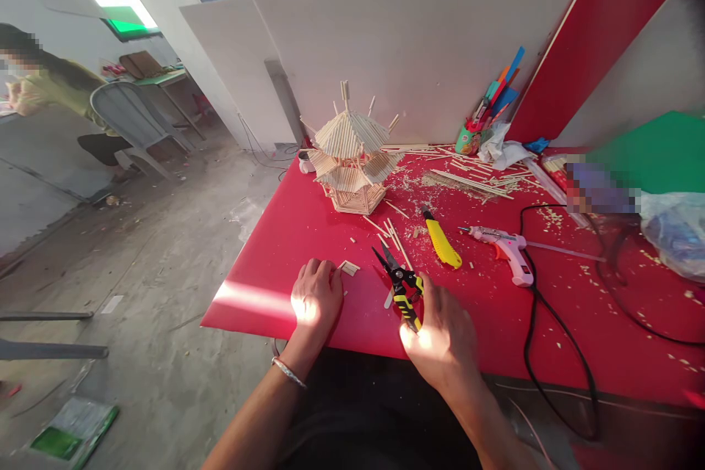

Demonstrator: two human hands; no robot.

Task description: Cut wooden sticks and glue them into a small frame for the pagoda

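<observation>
My right hand (443,334) is wrapped around the black-and-yellow handles of a pair of snips (405,286). Their dark pointed blades stand apart, aimed away from me over the red table. My left hand (318,297) rests near the front edge with its fingers curled and pressed together. By its fingertips is a small flat piece of short wooden sticks (349,268), seemingly pinched at one edge. Thin loose sticks (397,241) lie just beyond the snips. Farther back stands a tiered pagoda model (352,161) built of pale round sticks.
A yellow utility knife (442,241) and a pink glue gun (507,250) lie on the red table (247,294), right of the snips. The black cable (529,352) loops over the front edge. Behind are scattered sticks and a tool cup (471,134). Another person (55,88) sits far left.
</observation>
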